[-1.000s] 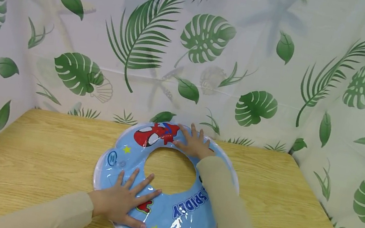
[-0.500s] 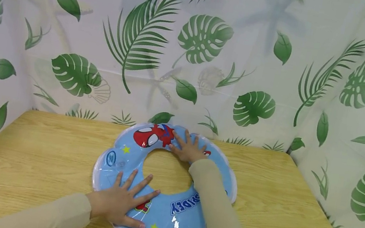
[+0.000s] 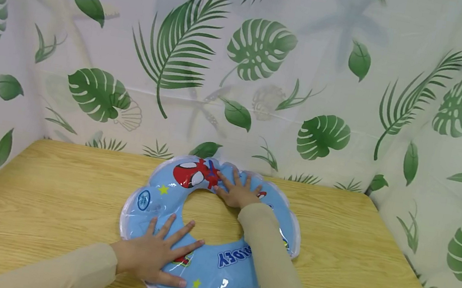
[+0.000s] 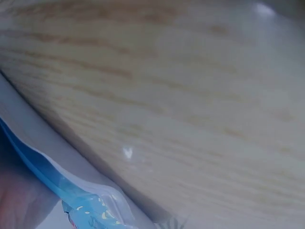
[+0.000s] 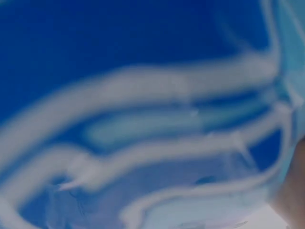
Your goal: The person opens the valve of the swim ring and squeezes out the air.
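Light-blue inflatable ring (image 3: pixel 211 269) lay flat on the wood-grain desk (image 3: pixel 352 264), mid-desk, its far rim overlapping the back edge in the head view. Left hand (image 3: pixel 152 255) rested palm down on the ring's near left part; its fingers (image 3: pixel 181 231) were straight and fanned wide, thumb well apart from the rest, touching the top surface, gripping nothing. Middle fingertip came to the inner edge of the hole; a small red print was partly covered by this hand, and a yellow star (image 3: pixel 196 284) sat just beside the thumb tip. Right hand (image 3: pixel 240 195) lay on the far part of the ring, just right of a red masked figure (image 3: pixel 190 173) printed there; fingers spread too, less widely than the left, touching the top, thumb near the inner edge, nothing pinched. Right sleeve (image 3: pixel 278 277) crossed over the ring's right part, hiding some of the blue lettering (image 3: pixel 233 256). Oval label (image 3: pixel 143 199) on the ring's left side was uncovered. Left wrist view: pale seam edge of the ring against desk, blurred bit of hand at lower left. Right wrist view: blurred blue-and-white print up close, hand only at the right edge; finger spread couldn't be told from there.
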Demonstrator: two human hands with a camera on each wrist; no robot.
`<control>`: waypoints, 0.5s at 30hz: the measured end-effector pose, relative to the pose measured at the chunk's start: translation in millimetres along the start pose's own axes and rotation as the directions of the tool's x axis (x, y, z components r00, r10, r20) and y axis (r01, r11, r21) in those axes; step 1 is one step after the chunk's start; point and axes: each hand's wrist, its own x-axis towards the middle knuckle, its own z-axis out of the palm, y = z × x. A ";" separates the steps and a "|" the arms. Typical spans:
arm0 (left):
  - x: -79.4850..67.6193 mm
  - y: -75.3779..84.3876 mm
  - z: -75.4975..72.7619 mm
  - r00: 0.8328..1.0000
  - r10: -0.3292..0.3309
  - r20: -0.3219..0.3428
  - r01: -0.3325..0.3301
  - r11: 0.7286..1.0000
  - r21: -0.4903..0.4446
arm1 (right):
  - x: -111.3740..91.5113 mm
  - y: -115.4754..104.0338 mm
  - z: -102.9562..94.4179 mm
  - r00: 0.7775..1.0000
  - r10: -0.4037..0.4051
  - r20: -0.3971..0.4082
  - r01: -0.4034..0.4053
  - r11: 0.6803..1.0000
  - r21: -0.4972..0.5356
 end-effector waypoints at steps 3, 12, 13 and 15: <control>0.5 -0.1 0.5 1.000 0.001 -0.002 -0.001 1.000 -0.006 | -0.3 -0.6 1.1 1.000 0.001 0.000 -0.001 1.000 -0.006; 2.1 -1.5 1.6 1.000 0.006 0.007 -0.005 1.000 -0.026 | -2.0 -2.5 1.5 1.000 0.006 0.016 -0.006 0.999 -0.035; 2.0 -1.5 1.1 1.000 0.005 0.009 -0.004 1.000 -0.028 | -1.8 -2.2 1.3 1.000 0.004 0.017 -0.003 1.000 -0.031; 1.8 -1.5 0.2 1.000 0.004 0.010 -0.003 1.000 -0.031 | -1.9 -1.9 1.2 1.000 0.001 0.022 0.000 1.000 -0.029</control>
